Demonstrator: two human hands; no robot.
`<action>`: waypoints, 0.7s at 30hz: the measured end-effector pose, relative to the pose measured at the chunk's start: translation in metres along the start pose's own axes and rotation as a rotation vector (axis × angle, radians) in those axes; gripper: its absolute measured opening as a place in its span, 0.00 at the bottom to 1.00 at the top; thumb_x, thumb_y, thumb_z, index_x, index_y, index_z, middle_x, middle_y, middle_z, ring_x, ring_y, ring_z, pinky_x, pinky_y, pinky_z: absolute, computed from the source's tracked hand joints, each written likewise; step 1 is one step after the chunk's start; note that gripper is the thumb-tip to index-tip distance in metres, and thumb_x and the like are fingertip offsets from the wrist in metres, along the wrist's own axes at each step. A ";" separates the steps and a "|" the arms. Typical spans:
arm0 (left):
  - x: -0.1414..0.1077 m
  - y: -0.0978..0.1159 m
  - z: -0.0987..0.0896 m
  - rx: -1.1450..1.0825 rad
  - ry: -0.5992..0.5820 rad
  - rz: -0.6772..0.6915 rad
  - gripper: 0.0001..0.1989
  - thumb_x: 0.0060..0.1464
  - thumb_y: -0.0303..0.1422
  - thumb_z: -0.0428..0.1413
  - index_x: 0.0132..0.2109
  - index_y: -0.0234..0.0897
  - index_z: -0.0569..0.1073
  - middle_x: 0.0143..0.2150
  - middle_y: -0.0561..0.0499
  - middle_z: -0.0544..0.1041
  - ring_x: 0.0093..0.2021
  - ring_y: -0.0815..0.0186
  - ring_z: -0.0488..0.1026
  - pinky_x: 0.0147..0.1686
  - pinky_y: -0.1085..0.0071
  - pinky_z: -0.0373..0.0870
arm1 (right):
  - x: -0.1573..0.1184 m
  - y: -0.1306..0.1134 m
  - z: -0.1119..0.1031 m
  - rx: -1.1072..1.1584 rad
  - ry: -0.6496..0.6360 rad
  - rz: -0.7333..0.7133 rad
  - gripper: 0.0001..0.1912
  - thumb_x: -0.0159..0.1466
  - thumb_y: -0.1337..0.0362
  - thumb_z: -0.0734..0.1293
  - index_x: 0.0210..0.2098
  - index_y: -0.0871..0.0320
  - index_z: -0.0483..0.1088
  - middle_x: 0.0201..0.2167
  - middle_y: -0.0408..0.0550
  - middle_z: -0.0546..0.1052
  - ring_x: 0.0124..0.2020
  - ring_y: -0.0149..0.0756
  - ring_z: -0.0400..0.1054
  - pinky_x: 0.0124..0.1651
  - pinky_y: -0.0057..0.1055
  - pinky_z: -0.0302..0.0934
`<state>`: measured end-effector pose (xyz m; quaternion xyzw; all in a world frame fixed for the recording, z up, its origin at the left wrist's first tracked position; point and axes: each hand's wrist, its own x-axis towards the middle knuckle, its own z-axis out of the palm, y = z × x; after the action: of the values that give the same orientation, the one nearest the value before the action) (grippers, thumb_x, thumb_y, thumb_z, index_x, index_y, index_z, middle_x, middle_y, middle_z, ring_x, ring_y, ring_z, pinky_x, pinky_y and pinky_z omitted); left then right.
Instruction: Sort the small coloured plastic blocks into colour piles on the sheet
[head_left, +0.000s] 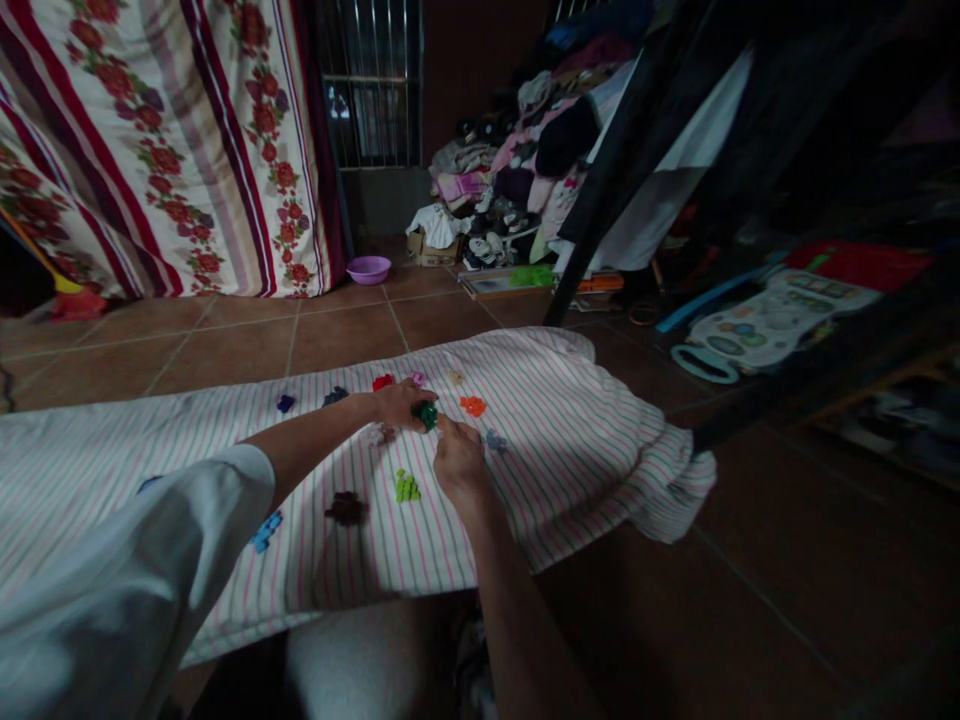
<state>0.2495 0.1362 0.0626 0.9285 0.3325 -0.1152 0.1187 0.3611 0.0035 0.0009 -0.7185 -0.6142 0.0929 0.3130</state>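
Note:
On a striped cloth [555, 450], my left hand [396, 403] lies with its fingers stretched around the far side of a small pile of dark green toy bricks [425, 414]. My right hand [459, 460] is at the near right side of that pile, its fingers curled and its fingertips close to the green bricks. Whatever its fingertips may pinch is too small to tell. Around the hands are small heaps sorted by colour: red [383, 382], pink [418, 379], orange [473, 405], grey-blue [496, 440], pale [378, 434], lime green [406, 487] and dark brown [346, 509].
Blue bricks [266, 532] and navy bricks [285, 403] lie further left on the cloth. Beyond is a tiled floor [337, 335] with a purple basin [369, 269]. A dark post [592, 220] rises behind the cloth, near a heap of clothes [517, 170].

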 end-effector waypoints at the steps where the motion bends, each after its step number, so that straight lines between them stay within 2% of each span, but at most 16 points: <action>1: 0.001 0.000 0.001 0.002 0.002 0.004 0.33 0.46 0.43 0.60 0.59 0.42 0.65 0.55 0.46 0.70 0.54 0.58 0.68 0.50 0.70 0.64 | 0.000 -0.001 0.000 -0.003 -0.005 0.006 0.23 0.64 0.72 0.54 0.56 0.62 0.66 0.47 0.56 0.76 0.52 0.44 0.62 0.53 0.36 0.55; 5: 0.002 -0.001 0.004 0.002 0.013 0.015 0.28 0.47 0.42 0.59 0.56 0.44 0.68 0.54 0.48 0.71 0.54 0.59 0.68 0.49 0.71 0.65 | -0.001 -0.001 -0.001 0.019 -0.011 0.010 0.23 0.64 0.72 0.54 0.56 0.62 0.67 0.47 0.55 0.76 0.53 0.43 0.62 0.54 0.35 0.54; 11: -0.004 -0.005 0.006 -0.004 0.054 -0.009 0.32 0.46 0.43 0.59 0.59 0.43 0.64 0.56 0.47 0.70 0.57 0.58 0.65 0.52 0.69 0.63 | 0.003 0.002 -0.003 0.040 0.051 0.018 0.24 0.62 0.74 0.55 0.56 0.64 0.66 0.49 0.57 0.74 0.55 0.43 0.60 0.57 0.37 0.52; 16: -0.003 -0.002 0.007 -0.003 0.040 0.005 0.31 0.45 0.42 0.60 0.57 0.41 0.66 0.54 0.47 0.71 0.56 0.59 0.66 0.53 0.70 0.62 | 0.007 -0.002 -0.003 0.012 0.016 0.023 0.25 0.62 0.74 0.55 0.57 0.60 0.65 0.50 0.57 0.74 0.59 0.44 0.56 0.60 0.43 0.47; 21: -0.006 -0.002 0.006 -0.011 0.042 0.012 0.32 0.46 0.42 0.60 0.58 0.41 0.65 0.54 0.46 0.71 0.57 0.59 0.65 0.53 0.69 0.62 | 0.008 -0.002 0.002 0.027 0.033 -0.018 0.24 0.62 0.73 0.55 0.56 0.60 0.66 0.50 0.56 0.74 0.58 0.44 0.58 0.59 0.44 0.49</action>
<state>0.2428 0.1329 0.0585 0.9320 0.3299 -0.0932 0.1174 0.3600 0.0118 0.0024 -0.7102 -0.6141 0.0866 0.3333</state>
